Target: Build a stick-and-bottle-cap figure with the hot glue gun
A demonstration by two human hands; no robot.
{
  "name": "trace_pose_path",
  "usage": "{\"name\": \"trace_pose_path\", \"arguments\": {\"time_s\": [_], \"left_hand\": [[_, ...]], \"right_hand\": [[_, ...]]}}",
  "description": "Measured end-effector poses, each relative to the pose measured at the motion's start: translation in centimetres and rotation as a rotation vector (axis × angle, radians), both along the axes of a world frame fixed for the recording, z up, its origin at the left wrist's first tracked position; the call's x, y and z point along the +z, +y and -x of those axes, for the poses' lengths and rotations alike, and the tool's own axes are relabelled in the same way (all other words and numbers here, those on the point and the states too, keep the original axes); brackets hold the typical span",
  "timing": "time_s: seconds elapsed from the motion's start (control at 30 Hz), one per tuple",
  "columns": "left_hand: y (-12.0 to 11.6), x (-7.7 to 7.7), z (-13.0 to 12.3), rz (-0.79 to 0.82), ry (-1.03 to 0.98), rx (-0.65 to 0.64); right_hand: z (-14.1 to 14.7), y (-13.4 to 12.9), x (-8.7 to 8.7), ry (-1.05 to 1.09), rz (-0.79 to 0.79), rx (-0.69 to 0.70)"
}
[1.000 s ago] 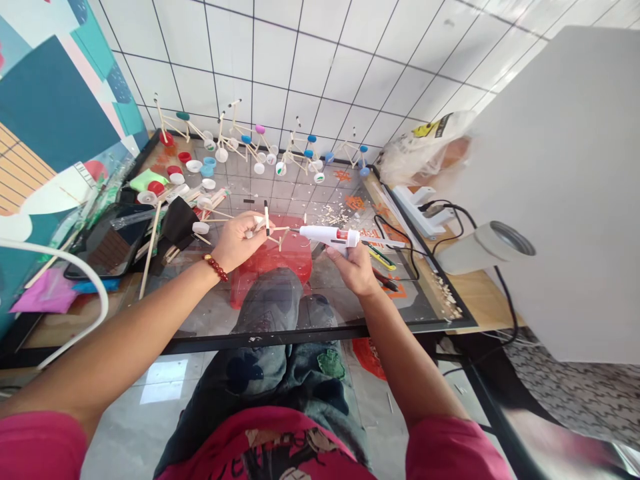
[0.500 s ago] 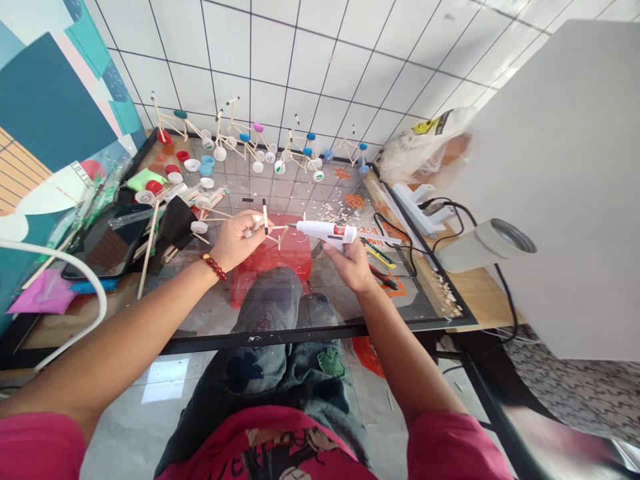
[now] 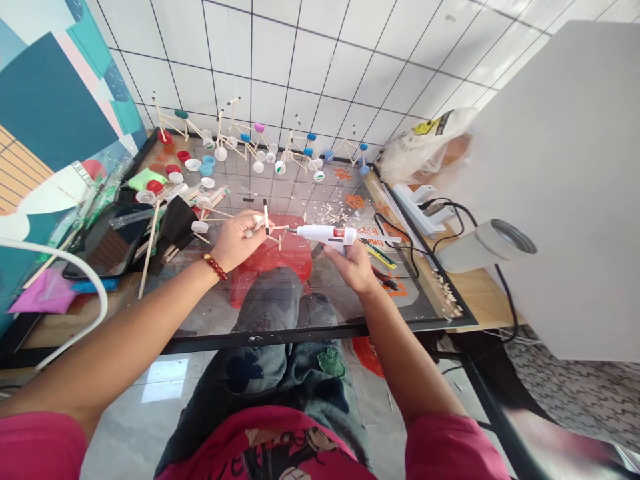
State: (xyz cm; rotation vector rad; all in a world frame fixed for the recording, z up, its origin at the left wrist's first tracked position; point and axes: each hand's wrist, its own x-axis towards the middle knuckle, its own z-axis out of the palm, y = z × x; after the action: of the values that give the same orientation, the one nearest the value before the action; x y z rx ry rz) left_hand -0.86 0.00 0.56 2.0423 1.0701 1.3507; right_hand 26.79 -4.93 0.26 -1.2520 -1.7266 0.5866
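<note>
Above the glass tabletop (image 3: 210, 303), my left hand (image 3: 240, 239) is closed on a small frame of pale sticks (image 3: 280, 230), one of which has black ends. My right hand (image 3: 354, 265) grips a white glue gun (image 3: 320, 233) by its handle, with a clear glue stick out of its back. The gun's tip points left, beside the end of the stick frame; whether they touch is too small to tell. Several finished stick figures with bottle-cap wheels, one with a pink cap (image 3: 259, 127), stand along the back wall.
Loose caps (image 3: 192, 165), a dark phone (image 3: 107, 240) and black paper (image 3: 177, 223) lie at the left. Wood bits (image 3: 336, 212), a yellow cutter (image 3: 381, 255) and a black cable (image 3: 413, 257) are at the right, near a power strip (image 3: 425, 208) and grey cylinder (image 3: 483, 245).
The glue gun has moved slightly left and down, its tip now closer to the stick frame. My left hand has barely moved.
</note>
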Motion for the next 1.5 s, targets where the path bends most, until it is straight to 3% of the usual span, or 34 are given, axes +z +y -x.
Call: {"name": "trace_pose_path", "arguments": {"time_s": [0.5,0.7,0.9,1.07,1.33,1.5], "left_hand": [[-0.1,-0.1,0.0,0.016,-0.008,0.004],[-0.1,0.0,0.1,0.017,-0.001,0.000],[0.0,0.0,0.0,0.030,0.001,-0.001],[0.0,-0.1,0.1,0.020,0.002,-0.001],[0.0,-0.1,0.1,0.013,-0.001,-0.003],[-0.1,0.0,0.0,0.026,-0.008,-0.004]], "right_hand": [[0.3,0.0,0.3,0.077,-0.027,0.035],[-0.1,-0.1,0.1,0.022,-0.011,-0.017],[0.7,-0.3,0.6,0.026,-0.043,0.055],[0.6,-0.4,0.7,0.020,-0.075,0.025],[0.2,-0.1,0.0,0.125,-0.028,-0.009],[0.3,1.3,0.0,0.299,0.122,-0.047]]}}
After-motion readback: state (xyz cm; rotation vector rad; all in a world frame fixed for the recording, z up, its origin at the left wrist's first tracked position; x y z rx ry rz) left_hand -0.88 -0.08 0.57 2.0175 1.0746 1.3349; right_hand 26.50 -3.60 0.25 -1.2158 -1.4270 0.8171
